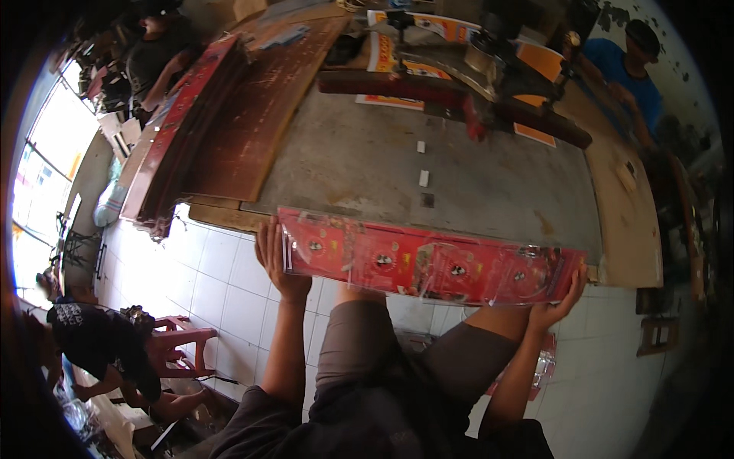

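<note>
A long red printed strip (397, 256), with repeated panels and shiny clear plastic on it, lies along the near edge of the grey metal work table (474, 180). At its left end my left hand (277, 264) is closed, fingers up along the short edge. Round the right end my right hand (560, 300) is wrapped, thumb side near the corner. The strip's near edge reaches out over my lap. Its underside is hidden, so whether it is one sheet or several cannot be told.
A machine with a dark red crossbar (428, 93) spans the table's far side. Two small white blocks (423, 178) sit mid-table. A stack of red strips (172, 138) lies on the brown board (245, 115) at left. A pink stool (183, 348) stands on the floor. Other people work around.
</note>
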Tool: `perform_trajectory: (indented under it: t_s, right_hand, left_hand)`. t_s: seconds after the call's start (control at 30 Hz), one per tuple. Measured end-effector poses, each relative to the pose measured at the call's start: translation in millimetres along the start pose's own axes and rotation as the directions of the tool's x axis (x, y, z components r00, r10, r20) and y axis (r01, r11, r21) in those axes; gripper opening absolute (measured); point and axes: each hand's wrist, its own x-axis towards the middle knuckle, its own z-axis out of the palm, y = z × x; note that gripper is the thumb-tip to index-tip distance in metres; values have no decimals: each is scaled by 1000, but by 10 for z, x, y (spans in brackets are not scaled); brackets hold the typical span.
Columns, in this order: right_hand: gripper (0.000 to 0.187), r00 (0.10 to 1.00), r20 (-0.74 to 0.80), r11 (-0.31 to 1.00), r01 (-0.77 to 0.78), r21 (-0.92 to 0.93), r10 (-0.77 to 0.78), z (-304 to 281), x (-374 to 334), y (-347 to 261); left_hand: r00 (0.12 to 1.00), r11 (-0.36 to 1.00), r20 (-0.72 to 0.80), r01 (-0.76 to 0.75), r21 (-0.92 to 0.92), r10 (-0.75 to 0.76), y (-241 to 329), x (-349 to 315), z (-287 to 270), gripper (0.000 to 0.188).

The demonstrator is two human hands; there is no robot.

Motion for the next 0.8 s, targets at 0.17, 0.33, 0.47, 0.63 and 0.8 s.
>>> perform_trajectory:
  t_s: [0.17, 0.33, 0.47, 0.63, 0.8]
  right_hand:
    - [61, 999, -48, 999, -17, 31, 18, 54, 9, -49]
    - [72, 998, -37, 998, -55, -15, 54, 45, -55, 21]
    - [70, 998, -35, 999, -46, 8, 47, 39, -33, -19]
    - [68, 998, -29, 998, -57, -17, 57, 28, -24, -39]
    - [67, 997, -34, 998, -70, 7, 70, 28, -28, -43]
  left_hand:
    - [999, 999, -44, -10, -54, 8, 11, 2, 46, 78]
    - [999, 999, -33, -34, -15, 34, 1, -1, 47, 76]
    - [1000, 1000, -2, -23, 8, 23, -21, -13, 23, 77]
    - [999, 999, -51, -1, -42, -1, 33, 6, 57, 68]
    - [999, 1000, -44, -9, -25, 8, 36, 6, 39, 68]
